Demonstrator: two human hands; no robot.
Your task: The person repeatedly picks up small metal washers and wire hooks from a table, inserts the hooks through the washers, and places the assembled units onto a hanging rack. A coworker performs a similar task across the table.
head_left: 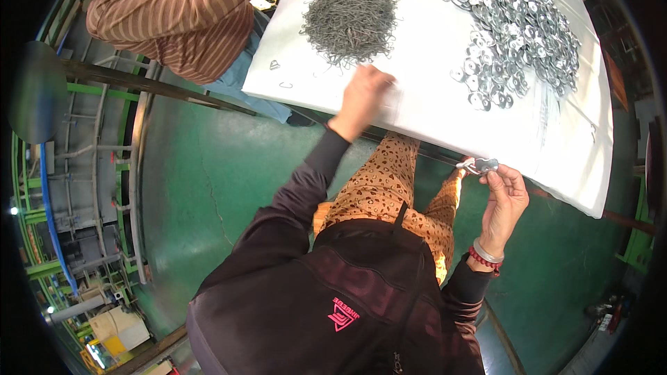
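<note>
My right hand (506, 207) holds a small flat metal plate (486, 165) between thumb and fingers, just off the near edge of the white table (445, 101). Bent metal wire hooks (468, 164) stick out to the left of that plate. My left hand (363, 99) is over the table, just on the near side of a pile of grey wire hooks (353, 17). Its fingers are curled together and slightly blurred; whatever they hold is hidden. At the right of the table lies a heap of round metal discs with holes (517, 28).
A person in a brown striped top (174, 17) is at the table's left side, one arm stretched over it. A few loose hooks (285, 85) lie near the left edge. Metal racks (90, 160) stand to the left on the green floor (187, 194).
</note>
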